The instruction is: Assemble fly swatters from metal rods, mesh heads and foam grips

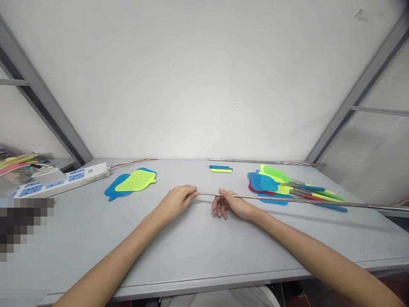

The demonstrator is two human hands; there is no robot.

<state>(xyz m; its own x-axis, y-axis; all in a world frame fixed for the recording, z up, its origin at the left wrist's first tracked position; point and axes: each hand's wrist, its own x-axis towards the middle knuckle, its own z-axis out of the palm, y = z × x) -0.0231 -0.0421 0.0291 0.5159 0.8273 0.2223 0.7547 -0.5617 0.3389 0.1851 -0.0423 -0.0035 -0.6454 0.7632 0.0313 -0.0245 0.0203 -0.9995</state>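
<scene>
A thin telescopic metal rod (358,205) runs level above the table from my left hand out past the right edge of the view. My left hand (180,198) is closed around its thin end. My right hand (230,204) lies along the rod nearby, its thumb over the metal and its other fingers loosely curled below. To the left lie two loose fly swatter heads, a yellow one (136,180) overlapping a blue one (113,187). Beyond my hands are blue handle sleeves (220,166) and a yellow handle sleeve (221,171).
Several fly swatters with handles (265,182) are piled at the right, partly behind the rod. More metal rods (265,161) lie along the wall. A white power strip (86,172) is at the left, beyond a pixelated patch (22,221). Grey frame posts flank the table (204,251).
</scene>
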